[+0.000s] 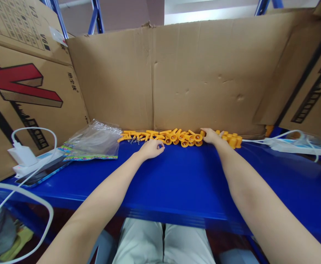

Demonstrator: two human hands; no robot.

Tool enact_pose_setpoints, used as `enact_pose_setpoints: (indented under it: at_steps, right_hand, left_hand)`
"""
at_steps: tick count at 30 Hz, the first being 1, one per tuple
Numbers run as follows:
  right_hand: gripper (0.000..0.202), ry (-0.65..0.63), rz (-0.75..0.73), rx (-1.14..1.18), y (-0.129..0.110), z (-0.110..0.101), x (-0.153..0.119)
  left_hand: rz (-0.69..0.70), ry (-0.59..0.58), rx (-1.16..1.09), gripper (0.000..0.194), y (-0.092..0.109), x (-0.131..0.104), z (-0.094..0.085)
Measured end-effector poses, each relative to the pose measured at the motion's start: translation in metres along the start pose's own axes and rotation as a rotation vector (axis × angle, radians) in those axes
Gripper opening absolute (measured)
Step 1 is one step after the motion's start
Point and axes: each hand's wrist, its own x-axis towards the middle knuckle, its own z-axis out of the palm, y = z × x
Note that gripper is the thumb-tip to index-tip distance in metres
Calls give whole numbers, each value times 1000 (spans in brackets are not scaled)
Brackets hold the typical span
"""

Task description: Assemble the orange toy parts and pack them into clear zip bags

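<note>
A row of orange plastic parts lies along the cardboard at the back of the blue table [174,183]. Thin hooked pieces [133,136] are at the row's left, cup-shaped pieces [188,138] in the middle, and rounded cap-like pieces [233,139] at the right. My left hand [151,148] is closed just in front of the hooked pieces, thumb and fingertip curled together; anything between them is too small to make out. My right hand [210,135] reaches in between the cups and the caps, its fingers around an orange piece [203,133].
Clear plastic bags [94,141] lie left of the orange parts. Farther left are a white charger [24,156], a phone [43,174] and a looping white cable [49,209]. A power strip [300,146] sits at the right. Cardboard [204,73] walls the back.
</note>
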Motion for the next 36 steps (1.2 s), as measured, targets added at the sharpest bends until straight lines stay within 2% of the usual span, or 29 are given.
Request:
enact_pose_setpoints:
  at_steps: [4, 18, 23, 27, 32, 36]
  right_hand:
    - [54, -115, 45, -92, -10, -5, -10]
    - [44, -285, 0, -272, -13, -3, -12]
    - [39, -193, -38, -256, -6, 6, -10]
    - [46, -58, -71, -254, 1, 7, -11]
    - [55, 46, -76, -190, -3, -11, -20]
    - [54, 181, -89, -70, -14, -29, -28]
  left_hand:
    - [-3, -7, 9, 24, 0, 1, 0]
    - [10, -19, 10, 23, -1, 2, 2]
    - [10, -24, 11, 22, 0, 2, 2]
    - [16, -24, 10, 22, -1, 2, 2]
    - [33, -27, 15, 24, -1, 2, 2]
    - [-4, -6, 58, 24, -3, 3, 1]
